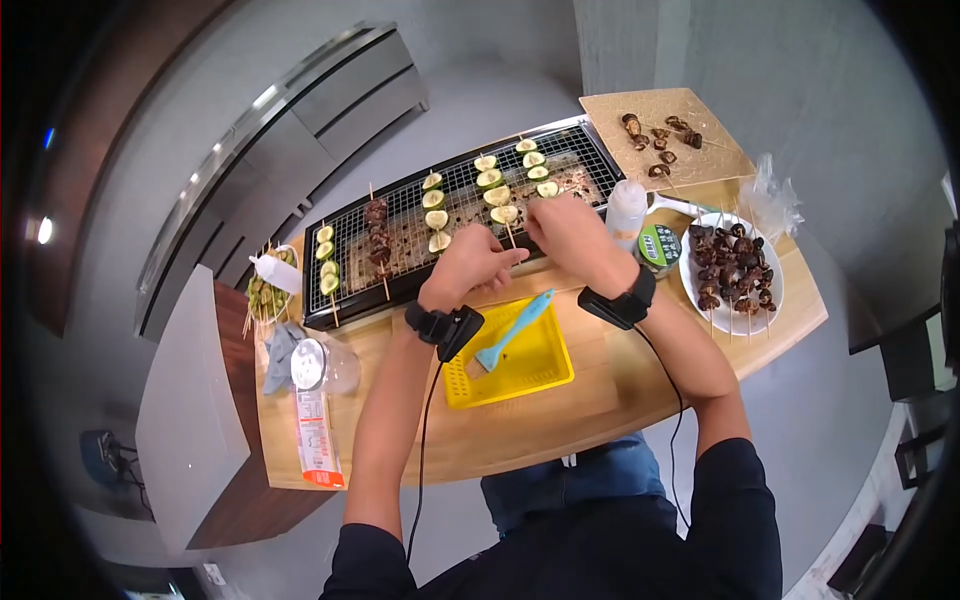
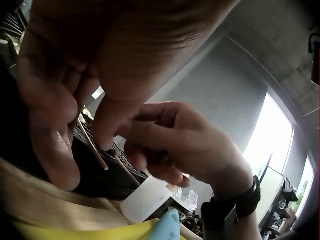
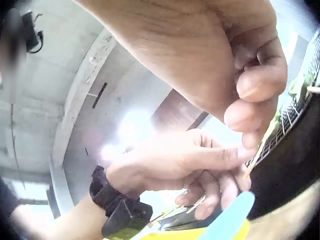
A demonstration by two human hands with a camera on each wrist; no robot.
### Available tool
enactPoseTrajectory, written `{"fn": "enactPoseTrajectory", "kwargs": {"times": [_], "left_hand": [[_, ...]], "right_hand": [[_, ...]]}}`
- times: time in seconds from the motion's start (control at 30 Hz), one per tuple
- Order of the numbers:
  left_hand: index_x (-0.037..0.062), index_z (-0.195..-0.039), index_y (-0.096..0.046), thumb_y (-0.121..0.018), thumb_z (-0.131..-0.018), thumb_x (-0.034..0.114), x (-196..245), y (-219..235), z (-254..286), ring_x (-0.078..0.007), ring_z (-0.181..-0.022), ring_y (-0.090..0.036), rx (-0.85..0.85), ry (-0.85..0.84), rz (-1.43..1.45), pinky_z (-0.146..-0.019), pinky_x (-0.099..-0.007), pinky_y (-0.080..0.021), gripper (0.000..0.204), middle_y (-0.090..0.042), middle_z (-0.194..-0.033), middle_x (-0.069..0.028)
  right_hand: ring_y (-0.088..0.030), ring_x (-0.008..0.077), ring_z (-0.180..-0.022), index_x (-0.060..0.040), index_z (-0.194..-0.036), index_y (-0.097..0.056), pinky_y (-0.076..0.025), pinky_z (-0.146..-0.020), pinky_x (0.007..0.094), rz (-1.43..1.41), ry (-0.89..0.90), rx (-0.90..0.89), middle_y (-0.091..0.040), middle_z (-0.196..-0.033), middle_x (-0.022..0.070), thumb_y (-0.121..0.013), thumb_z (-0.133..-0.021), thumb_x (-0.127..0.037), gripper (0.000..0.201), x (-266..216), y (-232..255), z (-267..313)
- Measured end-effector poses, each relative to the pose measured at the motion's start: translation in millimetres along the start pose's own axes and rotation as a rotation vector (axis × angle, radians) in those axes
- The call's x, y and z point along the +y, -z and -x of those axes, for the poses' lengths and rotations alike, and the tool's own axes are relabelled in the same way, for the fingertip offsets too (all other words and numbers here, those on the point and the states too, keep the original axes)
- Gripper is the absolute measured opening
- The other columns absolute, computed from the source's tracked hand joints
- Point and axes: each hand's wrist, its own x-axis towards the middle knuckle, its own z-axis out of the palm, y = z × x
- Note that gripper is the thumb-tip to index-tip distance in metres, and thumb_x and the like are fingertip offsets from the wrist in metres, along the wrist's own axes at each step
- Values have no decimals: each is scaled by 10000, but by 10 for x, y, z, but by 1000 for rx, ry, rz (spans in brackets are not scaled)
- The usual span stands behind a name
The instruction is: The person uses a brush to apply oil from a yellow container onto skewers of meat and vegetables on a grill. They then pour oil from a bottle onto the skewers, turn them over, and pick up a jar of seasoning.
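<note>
My left hand (image 1: 468,265) hovers at the grill's near edge, palm down, thumb and fingers apart. The bare end of a zucchini skewer (image 1: 510,236) shows close to its fingertips. Beside it, my right hand (image 1: 570,230) has curled fingers over the lower end of another zucchini skewer (image 1: 537,173); I cannot tell whether its hidden fingertips grip that stick. In the left wrist view, two bare sticks (image 2: 95,150) run below both hands. The right wrist view shows one stick (image 3: 257,156) by the left fingertips. Green-rimmed slices lie on the wire grill (image 1: 405,215).
A yellow basket (image 1: 545,375) with a blue brush (image 1: 515,330) sits below the hands. Right are a white bottle (image 1: 626,215), a green-labelled jar (image 1: 657,246) and a plate (image 1: 690,285) of dark skewers. A brown board (image 1: 610,110) stands behind. Left is a clear jar (image 1: 340,368).
</note>
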Motion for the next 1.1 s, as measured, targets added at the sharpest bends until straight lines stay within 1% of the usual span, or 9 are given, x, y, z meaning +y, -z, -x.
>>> {"fn": "enactPoseTrajectory", "kwargs": {"times": [0.03,0.13,0.3,0.5,0.8,0.9,1.0,1.07,1.1], "left_hand": [[-63,-746,-696,-684,-882,288,-17,-3,-12,-122,-506,-634,-20,-24,-10,-466,-238,-495,377,-669,-611,-91],[-62,-732,-692,-681,-877,249,-138,1,-66,-133,-516,-647,-43,-73,18,-466,-239,-499,343,-674,-618,-98],[-132,-805,-650,-614,-901,122,-94,261,158,-186,-599,-704,-34,69,112,-506,-276,-556,273,-699,-695,-156],[-145,-874,-620,-571,-928,133,-315,475,293,-210,-619,-709,-31,73,265,-518,-276,-559,288,-699,-750,-198],[-98,-884,-613,-521,-938,151,-433,444,333,-193,-585,-694,-4,120,327,-507,-263,-548,271,-698,-741,-182],[-87,-872,-614,-516,-936,156,-438,408,326,-175,-564,-682,1,108,305,-491,-250,-534,269,-694,-724,-166],[-104,-849,-617,-512,-905,128,-477,350,309,-164,-532,-668,33,66,288,-464,-256,-519,261,-677,-673,-145],[-101,-882,-623,-539,-917,151,-491,333,320,-156,-530,-662,45,58,276,-458,-245,-505,268,-681,-687,-138],[-98,-915,-628,-566,-928,174,-498,326,329,-148,-528,-655,57,48,263,-452,-234,-491,279,-685,-702,-132]], "right_hand": [[-643,373,-687,5,-698,-631,-526,-649,457,7,-8,1,-620,-673,209,-615,-794,-76,126,8,18,21],[-641,373,-696,-8,-704,-617,-526,-642,458,184,-25,36,-624,-692,194,-625,-802,-94,131,33,128,93],[-634,355,-802,-21,-768,-619,-519,-692,456,230,-73,-133,-632,-759,177,-699,-772,-133,138,-1,161,114],[-620,355,-803,-21,-775,-607,-513,-700,460,226,-105,-162,-622,-766,176,-739,-738,-126,172,142,79,117],[-628,356,-795,-18,-798,-595,-525,-690,451,221,-8,-93,-624,-770,184,-676,-753,-50,99,217,48,176],[-636,359,-768,-14,-777,-595,-534,-675,450,234,-24,-106,-624,-750,187,-653,-756,-36,66,200,40,150],[-583,362,-860,4,-807,-594,-491,-759,452,220,-151,-225,-609,-822,181,-728,-747,-108,185,192,43,138],[-641,366,-727,-15,-752,-595,-541,-649,445,227,25,-41,-621,-729,200,-585,-784,-12,34,227,4,168],[-641,366,-727,-15,-752,-595,-541,-649,445,224,24,-40,-621,-729,200,-585,-784,-12,34,229,2,173]]}}
